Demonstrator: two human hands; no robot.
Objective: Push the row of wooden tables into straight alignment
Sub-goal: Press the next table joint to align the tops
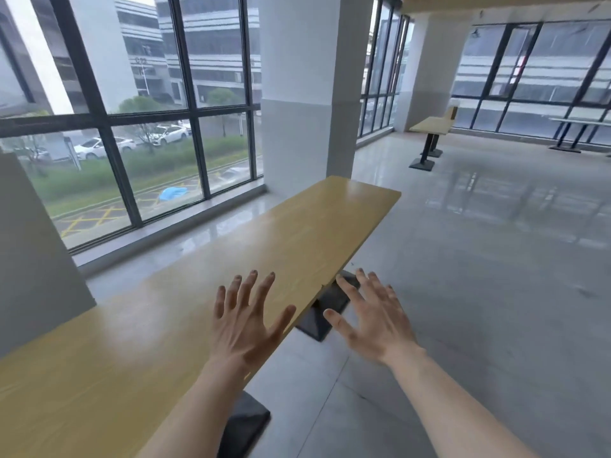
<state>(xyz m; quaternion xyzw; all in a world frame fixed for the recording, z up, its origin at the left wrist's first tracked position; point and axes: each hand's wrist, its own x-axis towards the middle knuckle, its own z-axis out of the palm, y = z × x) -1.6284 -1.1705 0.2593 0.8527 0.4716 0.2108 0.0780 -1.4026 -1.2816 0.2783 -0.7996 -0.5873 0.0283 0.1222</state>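
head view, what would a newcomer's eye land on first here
Two open hands, the left hand above the long wooden tabletop and the right hand just off its edge, fill the foreground. Between them a small step at the seam shows two tables slightly out of line. Tall windows run behind.

No readable text, label, brand or number is to be made out. A few dark marks are seen on the facade of the grey building outside the window at about ten o'clock, too blurred to be read. Yellow hatched lines are painted on the road at nine o'clock, without lettering
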